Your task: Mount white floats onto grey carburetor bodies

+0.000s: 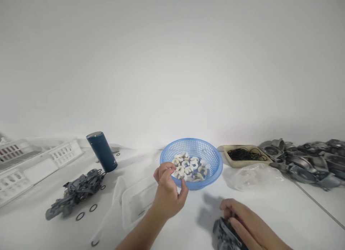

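My left hand [167,190] reaches over the near rim of a blue mesh basket [208,149], its fingertips pinched at the pale plastic ring-shaped pieces [190,168] inside; whether it holds one I cannot make out. My right hand [246,223] lies low on the white table, fingers curled over a dark grey metal part [225,235] at the bottom edge.
A clear plastic tray [136,203] lies left of my left hand. A dark blue cylinder [101,151], a grey metal assembly [74,194] and black O-rings [86,212] lie left. White crates [32,160] far left. A beige tray of black rings [244,154], clear bag [256,176] and metal castings [307,162] right.
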{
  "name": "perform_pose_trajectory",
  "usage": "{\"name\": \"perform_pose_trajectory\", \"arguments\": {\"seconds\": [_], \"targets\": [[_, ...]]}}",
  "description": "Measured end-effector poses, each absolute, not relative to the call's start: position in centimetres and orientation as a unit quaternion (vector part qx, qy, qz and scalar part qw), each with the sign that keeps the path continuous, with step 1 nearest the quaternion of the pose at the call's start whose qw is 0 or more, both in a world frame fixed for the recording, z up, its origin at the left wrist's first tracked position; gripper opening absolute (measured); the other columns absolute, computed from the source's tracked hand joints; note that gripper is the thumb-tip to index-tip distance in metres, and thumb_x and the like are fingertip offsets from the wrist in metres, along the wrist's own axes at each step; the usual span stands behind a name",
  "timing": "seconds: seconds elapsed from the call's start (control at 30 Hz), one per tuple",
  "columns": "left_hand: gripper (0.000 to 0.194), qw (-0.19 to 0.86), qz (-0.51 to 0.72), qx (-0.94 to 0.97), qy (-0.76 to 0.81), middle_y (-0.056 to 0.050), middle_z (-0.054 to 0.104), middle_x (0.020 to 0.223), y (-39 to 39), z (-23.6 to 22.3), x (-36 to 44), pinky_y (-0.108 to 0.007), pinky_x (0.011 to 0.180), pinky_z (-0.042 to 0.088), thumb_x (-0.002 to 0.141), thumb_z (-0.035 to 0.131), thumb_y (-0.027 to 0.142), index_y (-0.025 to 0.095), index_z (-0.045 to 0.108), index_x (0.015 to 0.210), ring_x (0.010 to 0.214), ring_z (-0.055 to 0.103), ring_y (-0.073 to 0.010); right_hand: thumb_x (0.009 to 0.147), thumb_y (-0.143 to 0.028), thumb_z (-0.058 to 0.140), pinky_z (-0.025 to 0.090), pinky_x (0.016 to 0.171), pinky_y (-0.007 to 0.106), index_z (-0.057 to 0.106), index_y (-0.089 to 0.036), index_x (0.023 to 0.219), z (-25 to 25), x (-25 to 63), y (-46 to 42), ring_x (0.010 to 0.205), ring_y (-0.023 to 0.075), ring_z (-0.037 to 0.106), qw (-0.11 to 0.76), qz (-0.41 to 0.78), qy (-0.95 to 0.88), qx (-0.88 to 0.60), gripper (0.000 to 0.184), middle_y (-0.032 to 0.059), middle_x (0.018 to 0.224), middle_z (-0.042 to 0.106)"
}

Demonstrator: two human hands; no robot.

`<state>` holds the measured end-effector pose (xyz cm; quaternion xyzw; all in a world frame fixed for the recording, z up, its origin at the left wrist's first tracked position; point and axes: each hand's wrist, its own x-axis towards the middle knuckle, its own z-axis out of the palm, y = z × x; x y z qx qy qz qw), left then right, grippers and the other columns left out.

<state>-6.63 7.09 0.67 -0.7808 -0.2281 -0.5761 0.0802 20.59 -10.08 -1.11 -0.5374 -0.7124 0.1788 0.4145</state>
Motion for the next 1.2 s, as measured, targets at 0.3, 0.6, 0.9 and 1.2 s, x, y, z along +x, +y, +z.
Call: {"name": "perform_pose_trajectory", "arguments": {"seconds": [0.3, 0.6, 0.9, 1.2], "targets": [[0.065, 0.076, -0.577, -0.786, -0.208, -0.012, 0.061, 0.123, 6.2, 0.7, -6.0, -0.062, 0.107, 0.047, 0.095, 0.062, 0.001, 0.025, 0.033, 0.149, 0.119, 0.072, -0.0344, 0.112, -0.049, 0.062, 0.052, 0.104, 0.057, 0.064, -0.035, 0.164, -3.3, 31.2, -5.4, 0.124, 0.041, 0.07, 0.227, -0.28, -0.674, -0.645, 0.054, 0.0151, 0.139, 0.072], [0.061, 0.082, -0.587, -0.783, -0.188, -0.012, 0.064, 0.121, 5.7, 1.1, -5.8, -0.061, 0.104, 0.049, 0.096, 0.063, 0.003, 0.025, 0.038, 0.148, 0.118, 0.073, -0.0362, 0.12, -0.032, 0.045, 0.047, 0.081, 0.039, 0.079, -0.023, 0.12, -3.1, 34.4, -4.7, 0.084, 0.0269, 0.075, 0.204, -0.323, -0.596, -0.706, 0.035, 0.0096, 0.11, 0.085], [0.056, 0.094, -0.585, -0.782, -0.191, -0.015, 0.065, 0.124, 5.4, 0.8, -5.7, -0.063, 0.102, 0.051, 0.098, 0.064, 0.003, 0.025, 0.041, 0.145, 0.12, 0.072, -0.0382, 0.118, -0.031, 0.042, 0.033, 0.096, 0.075, 0.066, 0.001, 0.154, 3.5, 44.5, -10.5, 0.13, 0.0617, 0.064, 0.333, -0.45, -0.238, -0.794, 0.054, 0.0474, 0.133, 0.068], [0.05, 0.117, -0.595, -0.767, -0.21, -0.017, 0.064, 0.128, 5.5, 0.4, -5.5, -0.065, 0.105, 0.048, 0.097, 0.066, 0.006, 0.024, 0.044, 0.138, 0.122, 0.072, -0.0407, 0.108, -0.035, 0.058, 0.052, 0.075, 0.044, 0.082, -0.02, 0.126, 0.2, 38.8, -8.5, 0.089, 0.0354, 0.077, 0.273, -0.359, -0.465, -0.762, 0.033, 0.0191, 0.111, 0.082]]}}
